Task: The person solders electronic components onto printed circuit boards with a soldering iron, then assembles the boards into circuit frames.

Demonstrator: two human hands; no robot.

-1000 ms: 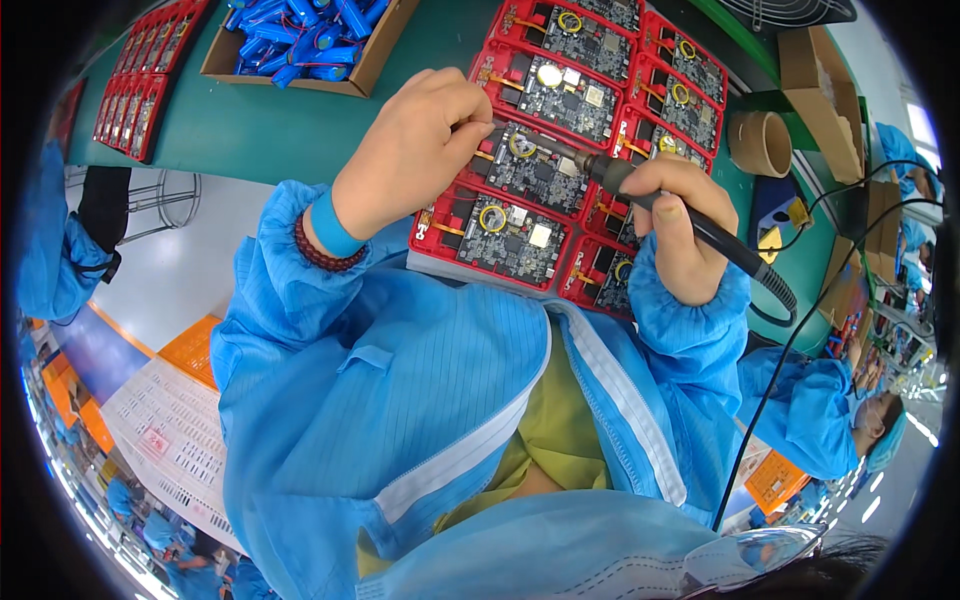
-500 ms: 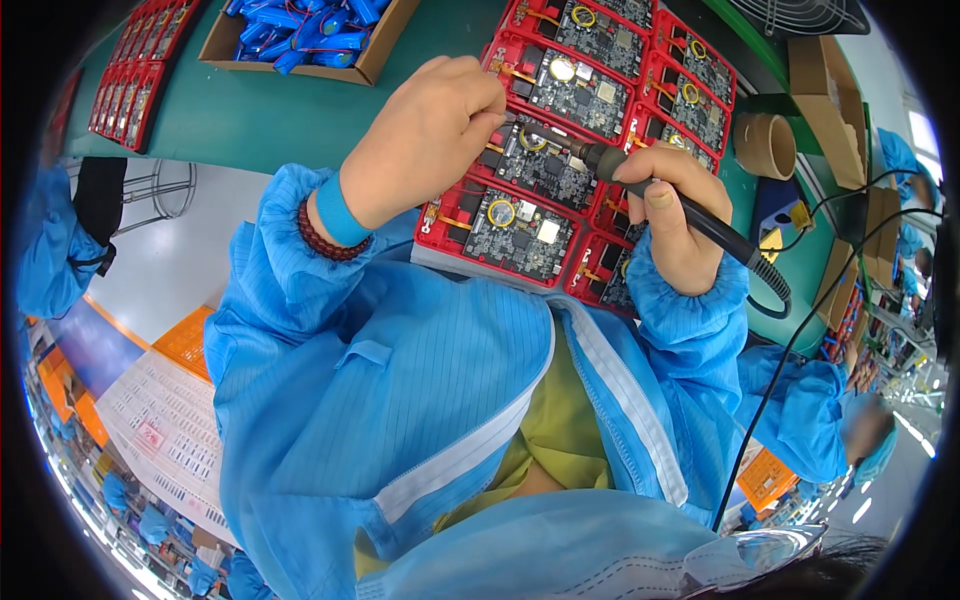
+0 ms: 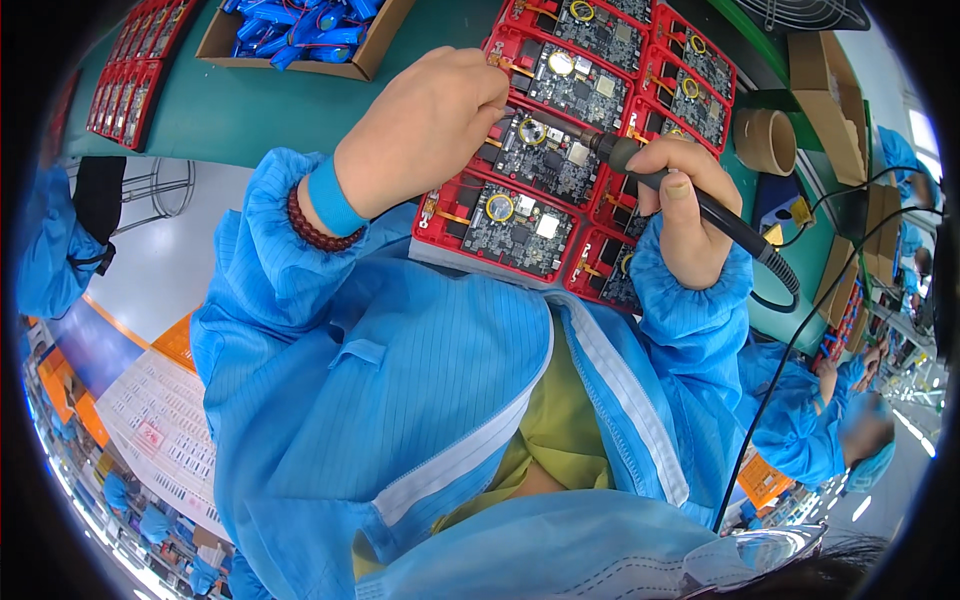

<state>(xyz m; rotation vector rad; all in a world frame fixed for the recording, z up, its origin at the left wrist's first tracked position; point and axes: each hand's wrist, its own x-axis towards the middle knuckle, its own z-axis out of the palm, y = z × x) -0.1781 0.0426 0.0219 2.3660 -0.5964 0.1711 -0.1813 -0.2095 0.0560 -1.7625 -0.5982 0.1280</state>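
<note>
My right hand [image 3: 690,205] is wrapped round the dark handle of a soldering iron [image 3: 622,153], whose tip points left over the left part of a circuit board [image 3: 548,165] in a red case. The tip's contact with the board is hard to make out. At that board's left end my left hand [image 3: 415,125] is closed in a pinch, its fingertips near the iron's tip. Whatever the pinch holds is hidden. Nearer to me lies another red-cased board [image 3: 515,228] with a yellow-ringed round part. Several more such units fill the rows beyond and to the right.
A cardboard box [image 3: 375,55] of blue battery packs [image 3: 300,28] stands far left, with more red cases [image 3: 128,105] beyond it. On the right are a brown tape-like roll [image 3: 765,142], an open carton [image 3: 828,105] and the iron's cable. A co-worker [image 3: 800,425] sits at right.
Both hands have drifted apart slightly: the left a little left and up, the right a little right with the iron. The co-worker's hands at right have come into sight.
</note>
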